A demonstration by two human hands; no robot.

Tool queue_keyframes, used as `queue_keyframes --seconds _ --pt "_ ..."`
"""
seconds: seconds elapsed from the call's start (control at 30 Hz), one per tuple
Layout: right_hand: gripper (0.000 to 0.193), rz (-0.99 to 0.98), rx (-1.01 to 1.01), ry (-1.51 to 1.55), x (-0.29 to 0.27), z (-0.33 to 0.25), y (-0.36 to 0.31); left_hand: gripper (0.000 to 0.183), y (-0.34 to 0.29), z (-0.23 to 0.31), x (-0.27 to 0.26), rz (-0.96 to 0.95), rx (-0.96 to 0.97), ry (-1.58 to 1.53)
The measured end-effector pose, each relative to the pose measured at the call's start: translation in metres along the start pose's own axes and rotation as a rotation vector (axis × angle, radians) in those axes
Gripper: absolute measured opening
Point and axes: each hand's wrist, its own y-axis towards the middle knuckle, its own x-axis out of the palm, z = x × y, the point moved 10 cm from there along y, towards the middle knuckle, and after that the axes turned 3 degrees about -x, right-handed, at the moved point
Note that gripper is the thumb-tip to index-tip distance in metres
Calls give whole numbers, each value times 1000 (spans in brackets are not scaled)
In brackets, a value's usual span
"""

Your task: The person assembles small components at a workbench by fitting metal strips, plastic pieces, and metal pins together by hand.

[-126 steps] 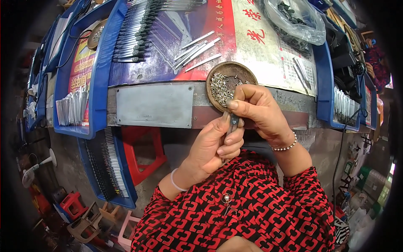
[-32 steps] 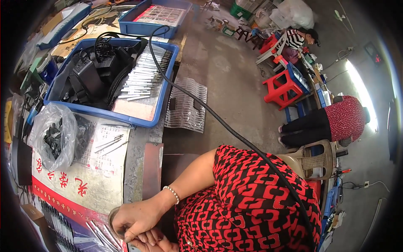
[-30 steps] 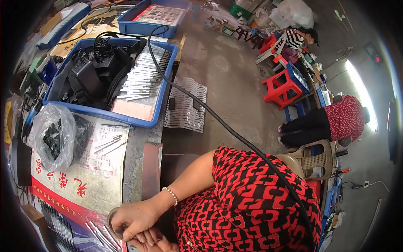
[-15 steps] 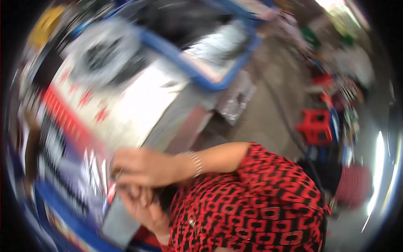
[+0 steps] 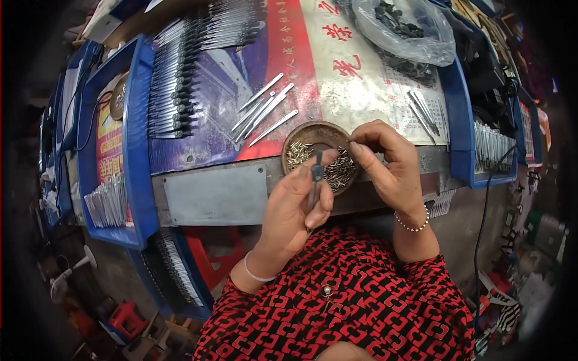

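Note:
My left hand (image 5: pixel 295 207) is closed round a slim metal strip with a dark end piece (image 5: pixel 317 171), held upright over the near rim of a round brown bowl (image 5: pixel 320 127). Small brass-coloured pins (image 5: pixel 339 171) fill much of that bowl. At its right rim, my right hand (image 5: pixel 394 165) pinches thumb and forefinger together; anything between them is too small to make out. Beyond the bowl, several loose silver pointed strips (image 5: pixel 265 114) lie on the table. A few more strips (image 5: pixel 424 114) lie to the right of the bowl.
Silver strips with black ends (image 5: pixel 174 84) stand in rows at the far left. Blue trays (image 5: pixel 141 144) flank the table, the right one (image 5: pixel 462 108) holding more strips. A clear plastic bag (image 5: pixel 442 42) of black parts lies at the back right. A grey plate (image 5: pixel 217 195) covers the front edge.
The view has swung from a blurred, tilted angle to a steady one over the table. My hands, close together before, are now apart, at the bowl.

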Motion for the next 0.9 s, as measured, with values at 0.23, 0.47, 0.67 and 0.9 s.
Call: queue_keyframes --seconds 0.23,0.47,0.67,0.9 --pt "10 -132 -46 -216 4 -7 17 31 -16 -23 7 -107 -108 -96" --pt "14 -573 -132 -429 54 21 75 32 -29 -33 8 -147 -149 -152" --pt "14 -820 -67 -436 85 29 90 32 -35 -32 5 -153 -159 -179" --pt "11 -904 -180 -546 100 20 92 33 -37 -27 -5 -130 -136 -144"
